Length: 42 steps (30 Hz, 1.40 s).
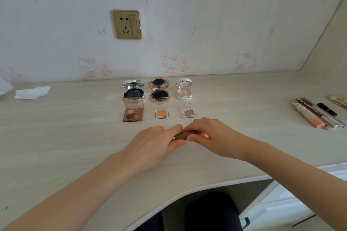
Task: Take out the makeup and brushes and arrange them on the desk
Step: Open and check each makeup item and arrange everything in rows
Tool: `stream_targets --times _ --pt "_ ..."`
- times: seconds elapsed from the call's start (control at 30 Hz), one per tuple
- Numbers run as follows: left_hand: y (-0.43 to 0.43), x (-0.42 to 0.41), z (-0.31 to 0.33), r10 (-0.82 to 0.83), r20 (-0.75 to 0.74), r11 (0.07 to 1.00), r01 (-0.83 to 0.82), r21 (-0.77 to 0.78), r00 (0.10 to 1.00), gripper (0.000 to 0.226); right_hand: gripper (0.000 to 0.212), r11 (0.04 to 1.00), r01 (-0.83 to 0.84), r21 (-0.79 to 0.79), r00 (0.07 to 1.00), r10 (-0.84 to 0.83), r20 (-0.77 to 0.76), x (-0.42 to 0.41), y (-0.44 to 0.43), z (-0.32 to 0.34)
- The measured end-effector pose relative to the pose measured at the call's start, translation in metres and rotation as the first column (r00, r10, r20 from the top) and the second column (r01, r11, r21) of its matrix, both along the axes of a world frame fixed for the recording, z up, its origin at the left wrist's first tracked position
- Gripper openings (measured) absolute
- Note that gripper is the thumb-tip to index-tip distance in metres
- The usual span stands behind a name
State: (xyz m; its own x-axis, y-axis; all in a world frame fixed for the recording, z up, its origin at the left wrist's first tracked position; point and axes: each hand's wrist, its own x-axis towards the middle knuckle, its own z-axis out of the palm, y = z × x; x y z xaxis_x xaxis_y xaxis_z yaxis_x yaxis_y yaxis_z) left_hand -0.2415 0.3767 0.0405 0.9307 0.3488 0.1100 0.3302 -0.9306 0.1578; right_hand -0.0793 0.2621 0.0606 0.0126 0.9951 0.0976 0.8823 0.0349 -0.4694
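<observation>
On our desk (75, 127), three compacts (159, 90) line the far side, three palettes (161, 111) just nearer; tubes (315, 116) lie right, tissue (32, 92) left.

Both bare forearms reach in over the near edge of the worktop (75, 137) and converge toward its middle, the left from the near left corner and the right from the right side. The left hand (155, 142) lies palm down, its fingers and thumb curled round one end of a slim brown stick (185, 135). The right hand (212, 134) pinches the other end, knuckles up — the fingertips of the two hands nearly meet.
</observation>
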Motion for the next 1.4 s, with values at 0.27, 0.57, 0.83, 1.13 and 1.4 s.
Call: stream_targets --times 0.27,0.57,0.83,1.13,1.4 --pt "0.009 -0.007 0.001 0.047 0.108 0.973 -0.021 -0.23 0.993 0.032 0.015 0.979 0.202 0.038 0.917 -0.175 -0.359 0.006 -0.003 0.003" --pt "0.004 -0.005 -0.003 0.069 0.257 0.932 0.029 -0.36 0.964 0.008 0.019 0.964 0.262 -0.036 0.586 -0.189 -0.788 0.005 -0.006 0.014" --pt "-0.001 0.002 -0.001 0.19 0.343 0.873 0.001 -0.487 0.92 0.011 0.015 0.948 0.311 -0.064 0.288 -0.158 -0.945 0.011 -0.008 0.018" --pt "-0.009 0.025 0.004 0.357 0.421 0.756 0.007 -0.655 0.834 0.008 0.019 0.891 0.444 -0.098 0.28 -0.241 -0.929 0.028 -0.012 0.013" --pt "-0.019 0.064 0.011 0.35 0.452 0.664 0.123 -0.737 0.82 0.013 0.023 0.823 0.568 -0.021 0.503 -0.367 -0.782 0.051 -0.015 0.001"
